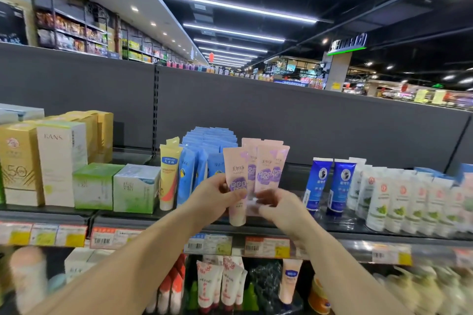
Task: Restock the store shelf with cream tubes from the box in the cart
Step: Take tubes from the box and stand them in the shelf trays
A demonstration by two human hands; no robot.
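Gripping soft pink plastic cream tubes (236, 184) above the dark metal store shelf (332, 231).
My left hand (217, 195) pinched one tube; my right hand (277, 206), blurred, curled round another just beside it, blue tubes (330, 186) standing to its right.

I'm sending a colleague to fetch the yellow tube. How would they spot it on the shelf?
On the top shelf, look just left of the blue sachets, right of the pale green boxes. The yellow tube stands cap down, the only yellow one, with a blue label and an orange patch.
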